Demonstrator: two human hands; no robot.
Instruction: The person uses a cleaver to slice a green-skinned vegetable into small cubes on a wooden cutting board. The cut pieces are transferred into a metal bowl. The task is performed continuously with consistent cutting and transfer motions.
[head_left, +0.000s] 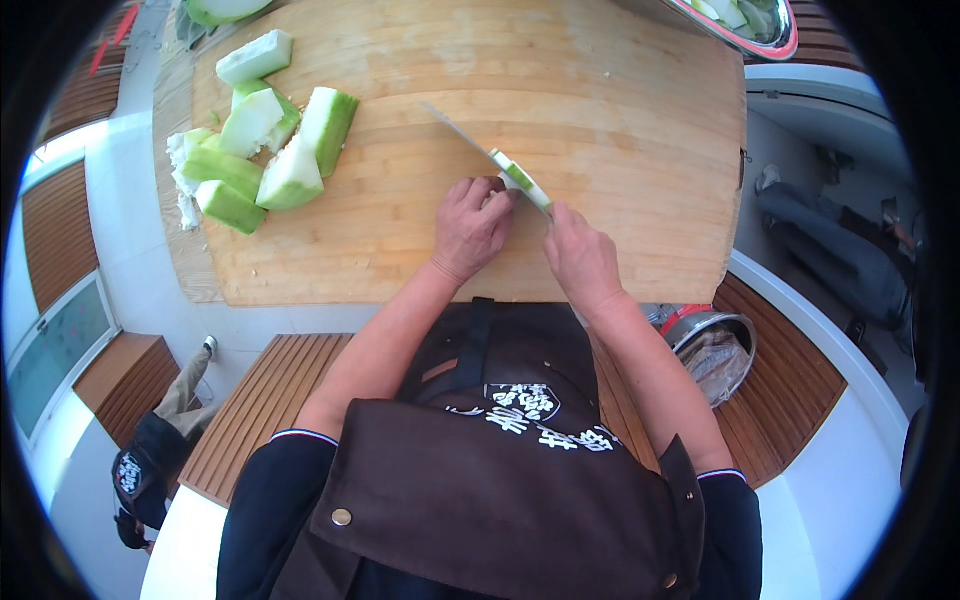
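Observation:
On a large wooden cutting board, my right hand grips the handle of a kitchen knife, whose blade points up and to the left. Thin slices of green-skinned white melon lie against the blade's right side. My left hand, with curled fingers, holds a piece of the melon just left of the blade; most of that piece is hidden by the fingers. Several thick melon chunks are heaped on the board's left part, with white pith at their edge.
A metal bowl of pale green slices stands at the upper right. A larger melon piece lies at the upper left. Below the board's right corner is a metal bowl with a plastic bag. One person is at lower left, another at right.

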